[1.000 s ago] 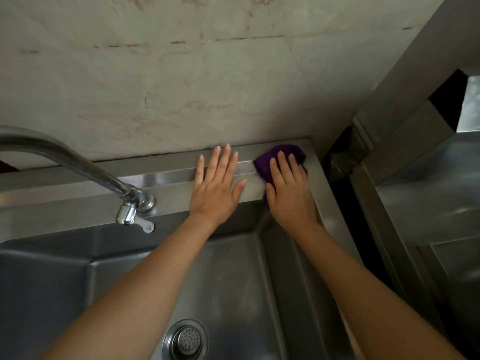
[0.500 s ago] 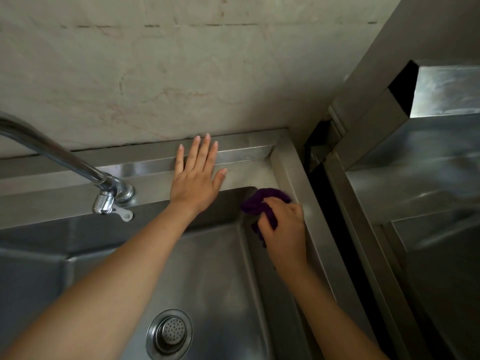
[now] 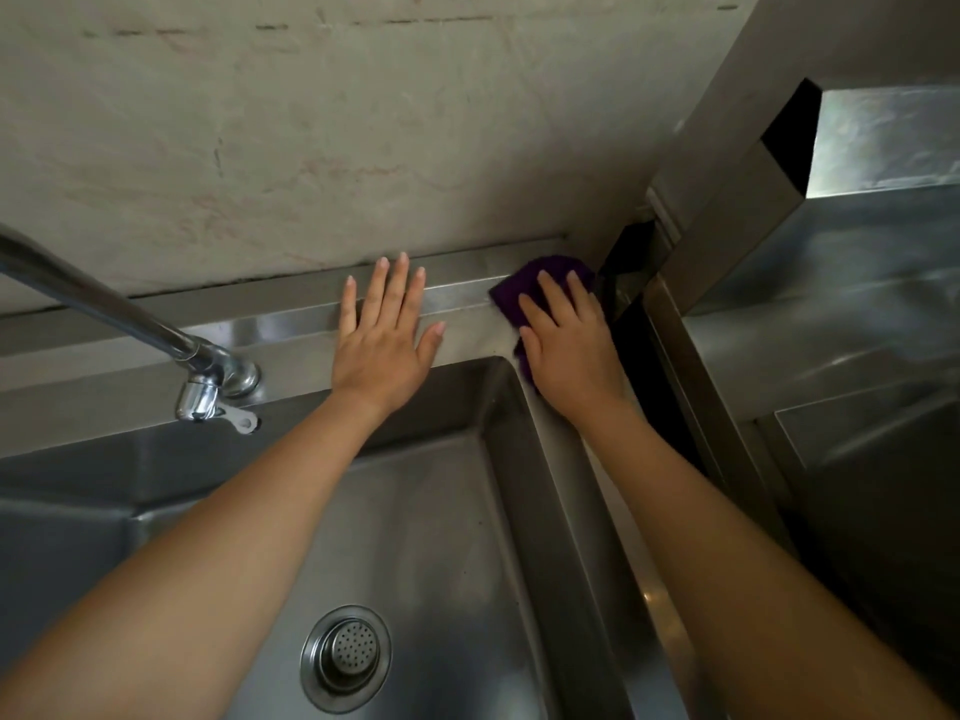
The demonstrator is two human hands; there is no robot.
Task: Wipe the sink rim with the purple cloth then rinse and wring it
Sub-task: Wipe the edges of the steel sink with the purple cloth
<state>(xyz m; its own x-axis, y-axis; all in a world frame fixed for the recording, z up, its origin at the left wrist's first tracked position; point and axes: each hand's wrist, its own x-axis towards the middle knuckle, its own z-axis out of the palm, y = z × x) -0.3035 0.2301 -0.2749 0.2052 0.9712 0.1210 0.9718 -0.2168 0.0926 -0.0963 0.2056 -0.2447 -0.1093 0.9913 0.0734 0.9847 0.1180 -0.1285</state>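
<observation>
The purple cloth (image 3: 524, 291) lies on the far right corner of the steel sink rim (image 3: 291, 350). My right hand (image 3: 569, 350) presses flat on the cloth, fingers stretched over it, so most of the cloth is hidden beneath the palm. My left hand (image 3: 387, 340) rests flat on the back rim with fingers spread, a little left of the cloth, holding nothing. The sink basin (image 3: 441, 511) lies below both arms, with its round strainer drain (image 3: 345, 657) near the bottom.
A chrome tap (image 3: 213, 387) with a long spout reaches out to the left from the back rim. A stained wall (image 3: 311, 148) rises behind the sink. A steel unit (image 3: 831, 314) stands to the right across a dark gap (image 3: 639, 356).
My right hand dropped to the inner right edge of the basin with the cloth bunched, then came back up to the far right rim corner and flattened. My left hand stayed on the back rim.
</observation>
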